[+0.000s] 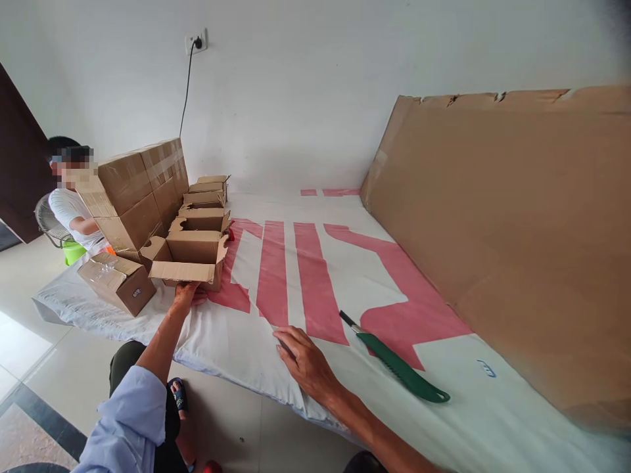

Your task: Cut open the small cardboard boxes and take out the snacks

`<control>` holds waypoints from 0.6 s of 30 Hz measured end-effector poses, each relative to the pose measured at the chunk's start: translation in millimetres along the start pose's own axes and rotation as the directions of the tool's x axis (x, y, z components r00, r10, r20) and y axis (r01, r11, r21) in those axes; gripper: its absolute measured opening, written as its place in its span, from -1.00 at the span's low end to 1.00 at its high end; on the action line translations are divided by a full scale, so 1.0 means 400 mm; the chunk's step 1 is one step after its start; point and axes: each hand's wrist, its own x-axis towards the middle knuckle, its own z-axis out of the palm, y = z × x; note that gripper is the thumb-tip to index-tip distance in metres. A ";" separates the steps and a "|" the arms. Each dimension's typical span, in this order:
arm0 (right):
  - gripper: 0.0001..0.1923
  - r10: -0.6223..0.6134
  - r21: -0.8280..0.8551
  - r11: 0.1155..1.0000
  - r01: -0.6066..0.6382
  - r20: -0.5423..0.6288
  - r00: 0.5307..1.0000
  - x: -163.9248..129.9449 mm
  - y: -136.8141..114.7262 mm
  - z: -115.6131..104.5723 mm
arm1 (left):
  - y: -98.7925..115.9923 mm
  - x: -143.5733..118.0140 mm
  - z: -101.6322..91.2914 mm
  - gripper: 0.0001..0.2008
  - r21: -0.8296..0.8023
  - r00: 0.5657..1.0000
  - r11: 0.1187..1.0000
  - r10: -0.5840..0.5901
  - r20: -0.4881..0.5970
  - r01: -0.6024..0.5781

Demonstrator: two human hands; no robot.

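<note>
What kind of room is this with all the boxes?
Probably a plain room used for packing: open cardboard boxes in a row, taped cartons stacked behind, and a green knife on the printed sheet.

White wall w/ socket & black cord; pale tiled floor, dark door at left; big cardboard sheet leaning at right.

A matt brown corrugated-cardboard open box is touched by the left hand. A smooth white-and-pink cloth sheet is pressed under the right hand; just beside it, a glossy green plastic-handled knife is seen.
</note>
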 end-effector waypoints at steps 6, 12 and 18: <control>-0.74 0.008 -0.017 1.000 -0.009 -0.086 0.996 -0.020 0.007 0.005 | 0.027 0.058 0.021 -0.60 0.011 1.000 1.000 0.001 -0.031 -0.001; -0.75 -0.027 -0.030 0.999 0.024 -0.106 0.994 -0.015 -0.001 0.002 | 0.061 0.124 0.050 -0.57 0.027 0.999 1.000 -0.002 -0.045 0.003; -0.75 -0.044 -0.057 0.998 0.039 -0.088 0.995 -0.018 -0.004 -0.004 | 0.090 0.192 0.085 -0.48 0.036 0.999 0.999 -0.003 -0.047 0.005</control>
